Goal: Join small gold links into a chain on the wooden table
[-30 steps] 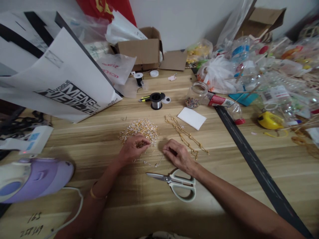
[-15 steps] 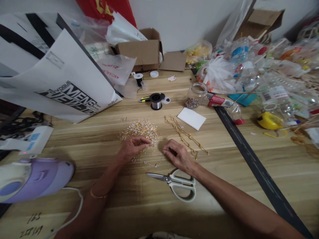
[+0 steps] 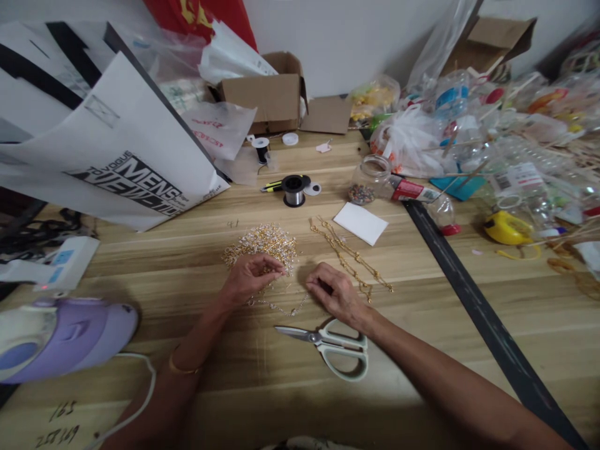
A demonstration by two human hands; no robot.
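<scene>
On the wooden table [image 3: 422,325] lies a heap of gold and white bead pieces [image 3: 262,244]. My left hand [image 3: 248,279] rests at its near edge, fingertips pinched on a small beaded piece from the heap. A thin beaded strand [image 3: 281,306] lies on the wood between my hands. My right hand [image 3: 338,292] rests knuckles up to the right of the strand, fingers curled with the tips together; what they hold is hidden. Gold chains [image 3: 349,256] stretch out just beyond it. White-handled scissors [image 3: 330,342] lie shut just in front of my right wrist.
A wire spool [image 3: 294,189], a bead jar [image 3: 368,180] and a white card [image 3: 360,222] sit further back. A purple appliance [image 3: 60,334] with a cord is at the near left. Paper bags [image 3: 112,150], a cardboard box [image 3: 272,94] and plastic clutter [image 3: 492,137] line the back and right.
My left fingers have lifted slightly off the heap while pinching a small piece. My right hand has stayed put.
</scene>
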